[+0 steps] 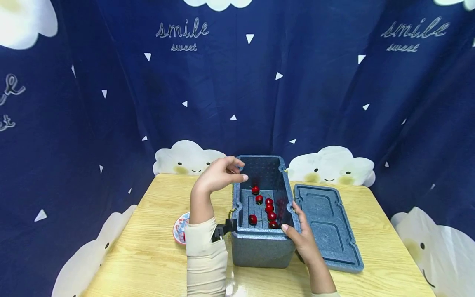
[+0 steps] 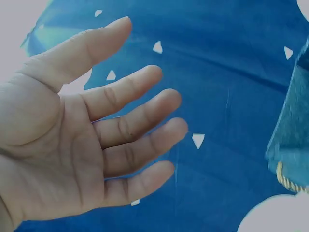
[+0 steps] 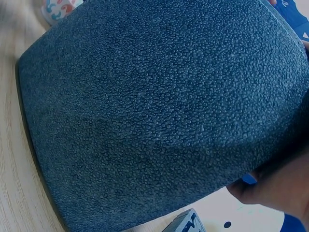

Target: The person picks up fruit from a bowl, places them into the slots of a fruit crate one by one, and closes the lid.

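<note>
Fingers (image 2: 145,118) on the left hand (image 1: 219,175) are loose and a bit apart, nothing in them, hanging over the left rim of a blue-grey foam box (image 1: 259,252). Cherries (image 1: 259,199), seven that I can count, lie on the box floor, lower down and to the right of those fingers, most toward the near end. Right hand (image 1: 306,243) has a grip on the near right corner. Box sits on the wooden bench (image 1: 141,251), lid (image 1: 326,227) flat just right of it, patterned plate (image 1: 175,231) over left, partly hidden behind the sleeve (image 1: 205,258).
</note>
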Motion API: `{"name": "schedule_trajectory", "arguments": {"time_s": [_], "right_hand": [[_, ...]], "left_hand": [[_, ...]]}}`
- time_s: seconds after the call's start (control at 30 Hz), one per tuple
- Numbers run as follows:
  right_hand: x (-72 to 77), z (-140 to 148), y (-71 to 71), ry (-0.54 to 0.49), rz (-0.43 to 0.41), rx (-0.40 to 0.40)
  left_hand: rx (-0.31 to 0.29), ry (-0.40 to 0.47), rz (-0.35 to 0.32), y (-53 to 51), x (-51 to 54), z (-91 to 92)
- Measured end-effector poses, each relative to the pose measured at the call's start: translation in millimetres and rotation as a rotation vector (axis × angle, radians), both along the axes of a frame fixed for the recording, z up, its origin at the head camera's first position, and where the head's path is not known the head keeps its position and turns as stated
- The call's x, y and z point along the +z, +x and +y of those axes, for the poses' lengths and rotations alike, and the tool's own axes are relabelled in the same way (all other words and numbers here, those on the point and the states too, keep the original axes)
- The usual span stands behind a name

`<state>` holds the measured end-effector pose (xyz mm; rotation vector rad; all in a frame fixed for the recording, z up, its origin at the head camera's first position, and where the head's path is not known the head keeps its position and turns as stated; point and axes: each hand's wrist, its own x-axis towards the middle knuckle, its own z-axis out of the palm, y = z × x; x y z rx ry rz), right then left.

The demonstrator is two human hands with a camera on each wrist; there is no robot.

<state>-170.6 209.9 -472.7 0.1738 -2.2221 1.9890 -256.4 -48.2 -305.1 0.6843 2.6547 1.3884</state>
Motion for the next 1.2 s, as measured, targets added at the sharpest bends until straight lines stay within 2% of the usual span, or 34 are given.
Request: {"name": "schedule_trajectory", "arguments": {"time_s": [0.17, 0.33, 0.6, 0.7, 0.97, 1.1, 1.2], "right_hand": [[-1.1, -0.4, 0.3, 0.001, -0.004, 0.000], [0.0, 0.5, 0.8, 0.011, -0.017, 0.003], [2.2, 1.5, 0.7, 0.028, -0.030, 0.000], [0.5, 0.9, 0.5, 0.027, -0.026, 0.002], [-1.7, -0.4, 0.4, 0.020, -0.032, 0.000], [-0.4, 0.0, 0.7, 0.024, -0.029, -0.003], [1.1, 0.0, 0.3, 0.029, -0.033, 0.000]], "left_hand": [[0.086, 0.049, 0.009, 18.3, -21.2, -15.2], [0.170, 0.118, 0.011, 30.4, -42.5, -22.5], [0.309, 0.163, 0.040, 41.8, -83.0, -32.0], [0.335, 0.172, 0.032, 45.7, -96.1, -36.2], [0.413, 0.182, 0.035, 51.7, -123.2, -51.3], [0.482, 0.156, 0.017, 52.3, -135.9, -59.0], [0.508, 0.128, -0.004, 52.0, -146.6, -64.9]]}}
